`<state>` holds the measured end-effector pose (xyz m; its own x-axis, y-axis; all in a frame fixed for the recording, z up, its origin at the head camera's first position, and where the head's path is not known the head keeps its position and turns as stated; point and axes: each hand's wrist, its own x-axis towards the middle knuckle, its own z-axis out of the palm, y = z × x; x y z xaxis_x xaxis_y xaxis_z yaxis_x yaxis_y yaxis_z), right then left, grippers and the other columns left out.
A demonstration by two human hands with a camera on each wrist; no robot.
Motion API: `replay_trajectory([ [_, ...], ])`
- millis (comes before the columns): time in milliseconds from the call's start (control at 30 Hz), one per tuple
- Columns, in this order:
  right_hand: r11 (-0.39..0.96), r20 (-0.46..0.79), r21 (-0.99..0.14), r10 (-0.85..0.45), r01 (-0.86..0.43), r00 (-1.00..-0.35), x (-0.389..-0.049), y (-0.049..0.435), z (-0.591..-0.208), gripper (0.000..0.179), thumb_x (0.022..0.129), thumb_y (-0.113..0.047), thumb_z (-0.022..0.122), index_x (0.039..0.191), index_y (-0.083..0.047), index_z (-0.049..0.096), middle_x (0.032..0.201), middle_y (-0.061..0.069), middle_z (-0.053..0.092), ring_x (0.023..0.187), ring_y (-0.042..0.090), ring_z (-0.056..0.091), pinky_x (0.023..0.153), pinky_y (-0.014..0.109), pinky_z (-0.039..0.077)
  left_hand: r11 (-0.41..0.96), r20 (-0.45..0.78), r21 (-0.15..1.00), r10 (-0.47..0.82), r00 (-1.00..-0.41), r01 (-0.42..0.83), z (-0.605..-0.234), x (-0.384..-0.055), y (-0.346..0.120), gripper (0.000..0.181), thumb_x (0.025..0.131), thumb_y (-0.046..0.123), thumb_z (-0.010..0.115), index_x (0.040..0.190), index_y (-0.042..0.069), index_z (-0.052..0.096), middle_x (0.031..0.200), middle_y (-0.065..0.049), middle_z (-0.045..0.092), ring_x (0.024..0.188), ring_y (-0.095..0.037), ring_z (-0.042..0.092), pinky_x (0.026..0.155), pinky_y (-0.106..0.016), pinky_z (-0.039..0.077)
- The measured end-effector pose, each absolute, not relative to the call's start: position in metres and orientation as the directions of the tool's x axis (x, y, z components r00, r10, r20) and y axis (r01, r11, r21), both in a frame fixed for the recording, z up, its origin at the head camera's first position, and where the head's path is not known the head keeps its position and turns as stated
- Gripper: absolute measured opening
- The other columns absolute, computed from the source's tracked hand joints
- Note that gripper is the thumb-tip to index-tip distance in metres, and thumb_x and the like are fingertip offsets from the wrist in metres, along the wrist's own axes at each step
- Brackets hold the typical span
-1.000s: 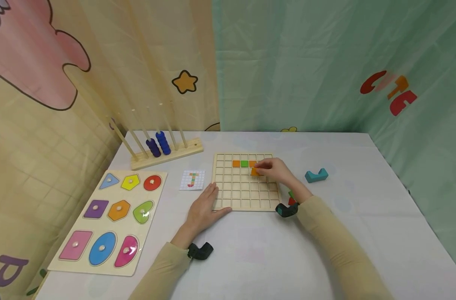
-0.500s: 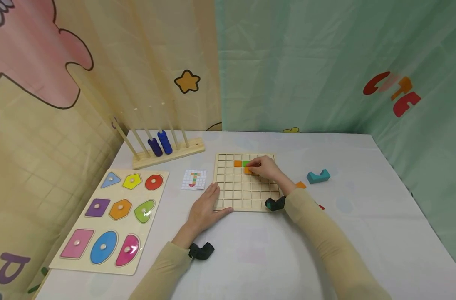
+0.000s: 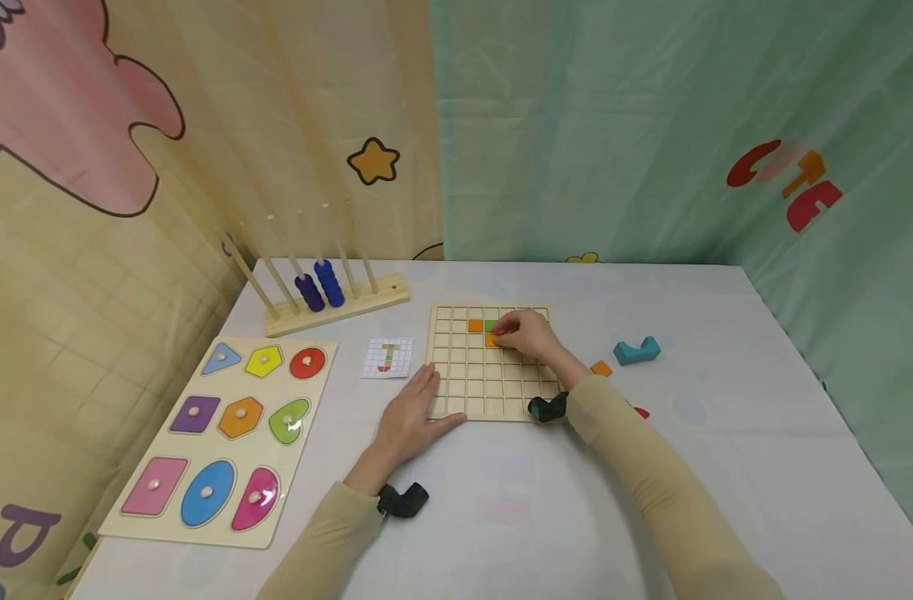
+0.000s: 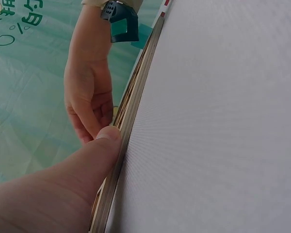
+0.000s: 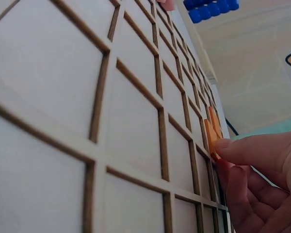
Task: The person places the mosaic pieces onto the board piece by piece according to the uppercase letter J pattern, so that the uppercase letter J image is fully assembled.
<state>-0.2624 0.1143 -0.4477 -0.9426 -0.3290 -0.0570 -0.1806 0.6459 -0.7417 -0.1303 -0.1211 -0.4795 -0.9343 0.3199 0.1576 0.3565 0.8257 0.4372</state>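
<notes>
Pinching an orange tile (image 3: 490, 340) in the head view, the right hand (image 3: 530, 335) works over the wooden grid board (image 3: 494, 392), at the cell just below a green tile (image 3: 490, 326); a second orange tile (image 3: 475, 326) lies beside the green one. Placing it well would mean squaring its edges to the cell walls before pressing, and checking its colour against the pattern card (image 3: 387, 358) on the worktop (image 3: 546, 500). The left hand (image 3: 406, 425), unclenched, touches the board's left edge and near corner, a brace that ought to prevent sliding.

From the left wrist, the left thumb (image 4: 106, 140) rests on the board's edge; light pressure should be enough. The right hand shows beyond the rim, its tile out of sight.

From the right wrist, the right thumb (image 5: 237, 148) bears on the tile. Whether it has dropped fully into its cell cannot be told; lowering one edge first, then flattening with a fingertip, seems least likely to jog the green tile.
</notes>
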Motion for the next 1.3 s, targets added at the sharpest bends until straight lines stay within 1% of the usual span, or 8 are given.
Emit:
replay_trajectory([
  [333,0.491,-0.027,-0.865,-0.253,-0.104,-0.967,-0.236,0.146,-0.423,0.034,0.089,-0.017,0.066,0.118,0.0,0.061,0.106,0.014,0.063,0.095,0.027,0.059,0.083,0.038,0.05,0.826,0.157,0.434,0.325,-0.933,0.361,-0.481,-0.131,-0.12,0.089,0.084,0.06,0.057,0.139,-0.007,0.037,0.149,-0.019,0.029,0.139,-0.026,0.023,0.111,-0.038,0.025],
  [567,0.483,0.017,-0.873,-0.123,-0.074,-0.992,-0.212,0.179,-0.414,0.038,0.09,-0.024,0.065,0.122,-0.005,0.058,0.109,0.012,0.061,0.092,0.025,0.058,0.068,0.026,0.049,0.818,0.174,0.441,0.326,-0.929,0.369,-0.481,-0.131,-0.122,0.088,0.084,0.058,0.059,0.138,-0.009,0.038,0.148,-0.02,0.03,0.139,-0.027,0.024,0.111,-0.038,0.025],
  [633,0.493,0.046,-0.866,-0.09,-0.085,-0.995,-0.212,0.194,-0.429,0.04,0.089,-0.036,0.064,0.121,-0.013,0.059,0.108,0.007,0.062,0.09,0.021,0.058,0.059,0.028,0.049,0.818,0.174,0.441,0.326,-0.929,0.37,-0.48,-0.131,-0.122,0.088,0.084,0.057,0.059,0.138,-0.009,0.038,0.148,-0.02,0.03,0.139,-0.028,0.024,0.111,-0.039,0.024],
  [767,0.528,0.105,-0.843,-0.029,-0.104,-0.994,-0.223,0.228,-0.478,0.06,0.075,-0.071,0.057,0.115,-0.027,0.06,0.103,-0.005,0.062,0.083,0.015,0.059,0.049,0.031,0.049,0.82,0.17,0.437,0.327,-0.93,0.369,-0.481,-0.131,-0.122,0.088,0.084,0.058,0.058,0.138,-0.009,0.038,0.148,-0.02,0.03,0.139,-0.028,0.024,0.111,-0.039,0.024],
  [833,0.53,0.132,-0.839,-0.024,-0.125,-0.991,-0.222,0.24,-0.491,0.069,0.069,-0.079,0.054,0.114,-0.028,0.06,0.102,-0.005,0.062,0.081,0.014,0.059,0.054,0.027,0.052,0.821,0.166,0.436,0.328,-0.93,0.368,-0.48,-0.131,-0.121,0.088,0.084,0.058,0.058,0.138,-0.009,0.038,0.148,-0.02,0.03,0.139,-0.028,0.024,0.112,-0.039,0.024],
  [1000,0.529,0.12,-0.836,-0.078,-0.143,-0.99,-0.185,0.239,-0.46,0.051,0.086,-0.049,0.063,0.118,-0.01,0.059,0.106,0.008,0.063,0.083,0.018,0.059,0.061,0.018,0.05,0.824,0.155,0.439,0.324,-0.933,0.359,-0.479,-0.13,-0.121,0.088,0.084,0.058,0.058,0.139,-0.008,0.038,0.148,-0.02,0.03,0.139,-0.027,0.023,0.112,-0.038,0.024],
  [1133,0.549,0.097,-0.825,-0.096,-0.134,-0.991,-0.17,0.237,-0.447,0.035,0.089,-0.026,0.066,0.116,-0.004,0.061,0.107,0.012,0.065,0.084,0.02,0.058,0.063,0.017,0.049,0.823,0.156,0.443,0.321,-0.934,0.356,-0.479,-0.13,-0.122,0.088,0.084,0.058,0.058,0.138,-0.009,0.038,0.148,-0.019,0.03,0.139,-0.026,0.023,0.112,-0.037,0.024],
  [1300,0.59,0.041,-0.802,-0.099,-0.091,-0.994,-0.163,0.241,-0.45,0.031,0.089,-0.018,0.065,0.117,-0.005,0.06,0.111,0.013,0.065,0.088,0.024,0.058,0.063,0.021,0.05,0.82,0.158,0.445,0.322,-0.933,0.358,-0.479,-0.13,-0.121,0.088,0.084,0.057,0.059,0.138,-0.009,0.038,0.148,-0.02,0.03,0.139,-0.026,0.023,0.112,-0.038,0.023],
])
